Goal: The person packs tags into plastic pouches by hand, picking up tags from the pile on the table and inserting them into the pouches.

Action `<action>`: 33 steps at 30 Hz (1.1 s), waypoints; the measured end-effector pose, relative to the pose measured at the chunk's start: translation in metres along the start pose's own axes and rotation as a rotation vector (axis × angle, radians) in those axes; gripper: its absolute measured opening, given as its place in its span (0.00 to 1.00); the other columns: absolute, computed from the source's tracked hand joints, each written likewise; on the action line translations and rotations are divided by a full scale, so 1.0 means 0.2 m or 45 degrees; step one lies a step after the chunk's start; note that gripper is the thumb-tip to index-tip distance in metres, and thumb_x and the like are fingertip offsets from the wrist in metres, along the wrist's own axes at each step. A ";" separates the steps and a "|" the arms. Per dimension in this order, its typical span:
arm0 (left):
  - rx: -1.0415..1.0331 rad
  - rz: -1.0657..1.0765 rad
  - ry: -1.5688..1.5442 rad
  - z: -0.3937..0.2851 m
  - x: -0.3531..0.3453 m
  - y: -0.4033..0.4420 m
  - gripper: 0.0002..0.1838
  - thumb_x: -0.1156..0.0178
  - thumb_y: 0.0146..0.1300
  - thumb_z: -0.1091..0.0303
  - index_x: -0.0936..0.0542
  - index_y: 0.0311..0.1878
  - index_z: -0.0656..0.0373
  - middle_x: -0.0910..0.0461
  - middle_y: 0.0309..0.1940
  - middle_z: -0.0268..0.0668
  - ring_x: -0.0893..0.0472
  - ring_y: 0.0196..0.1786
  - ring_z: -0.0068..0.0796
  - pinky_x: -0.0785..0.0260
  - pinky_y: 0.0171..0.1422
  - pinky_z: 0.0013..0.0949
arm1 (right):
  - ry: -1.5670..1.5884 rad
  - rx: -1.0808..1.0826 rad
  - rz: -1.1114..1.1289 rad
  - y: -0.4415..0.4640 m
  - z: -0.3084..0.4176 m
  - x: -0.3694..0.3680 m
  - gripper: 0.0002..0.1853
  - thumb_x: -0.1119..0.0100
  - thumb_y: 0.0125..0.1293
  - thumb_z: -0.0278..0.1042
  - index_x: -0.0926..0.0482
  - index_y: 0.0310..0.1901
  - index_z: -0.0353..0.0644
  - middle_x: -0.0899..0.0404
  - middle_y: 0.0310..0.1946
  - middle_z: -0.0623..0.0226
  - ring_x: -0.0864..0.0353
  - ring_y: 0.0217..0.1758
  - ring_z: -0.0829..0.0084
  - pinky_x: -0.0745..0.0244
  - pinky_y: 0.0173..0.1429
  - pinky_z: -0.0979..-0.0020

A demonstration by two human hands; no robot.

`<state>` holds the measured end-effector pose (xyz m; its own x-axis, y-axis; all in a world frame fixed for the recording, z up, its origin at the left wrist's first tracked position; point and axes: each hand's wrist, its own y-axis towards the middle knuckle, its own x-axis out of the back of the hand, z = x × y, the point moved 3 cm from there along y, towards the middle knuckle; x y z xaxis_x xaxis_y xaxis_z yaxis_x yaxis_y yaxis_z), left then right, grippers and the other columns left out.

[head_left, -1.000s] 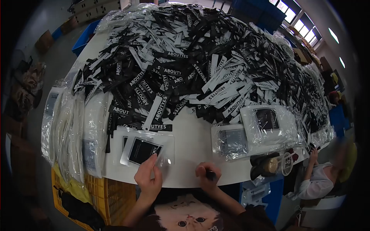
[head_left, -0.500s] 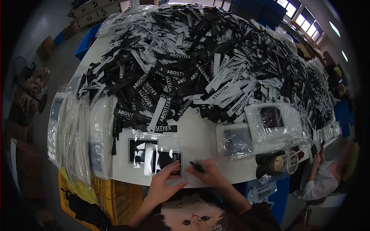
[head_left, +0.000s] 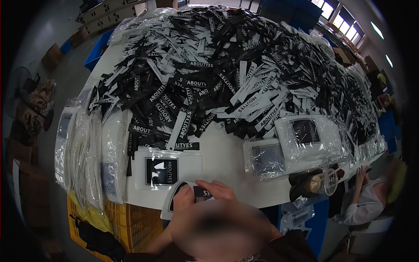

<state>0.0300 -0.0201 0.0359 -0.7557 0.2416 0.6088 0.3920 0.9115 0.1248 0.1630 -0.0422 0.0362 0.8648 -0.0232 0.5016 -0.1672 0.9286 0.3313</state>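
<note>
Both of my hands are at the table's front edge on one white pouch (head_left: 167,205) with a black printed panel. My left hand (head_left: 183,197) is closed on the pouch's left part, which bends upward. Beside it, my right hand (head_left: 217,190) has its fingers bent over the right part, near the black panel. Whether the dark item seen earlier is still in my right hand is hidden. Just behind my hands, a flat stack of white pouches (head_left: 192,168) lies with a black ABOUTYES label on top. A blurred patch covers my forearms.
A large heap of black and white ABOUTYES strips (head_left: 200,83) covers the table's back. Plastic-wrapped packs stand left (head_left: 114,161) and right (head_left: 307,144). A plastic cup (head_left: 328,182) is at the right edge. A yellow crate (head_left: 126,225) sits below left; a co-worker (head_left: 364,201) is at right.
The pouch has moved from the stack toward my body and is now bent between both hands. My right hand has come across to it, and my left hand has closed on it.
</note>
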 end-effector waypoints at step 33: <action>-0.376 -0.022 0.106 -0.14 -0.01 0.00 0.51 0.25 0.38 0.56 0.41 0.65 0.60 0.34 0.54 0.44 0.34 0.55 0.43 0.47 0.61 0.44 | 1.141 -0.503 -0.395 -0.10 -0.02 0.11 0.12 0.54 0.71 0.31 0.27 0.50 0.35 0.25 0.54 0.53 0.29 0.60 0.68 0.37 0.64 0.68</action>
<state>0.0463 -0.0290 0.0561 -0.7227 0.1875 0.6652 0.5241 0.7761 0.3506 0.1877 -0.0599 0.0380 0.9063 -0.1480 -0.3960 0.1513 0.9882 -0.0229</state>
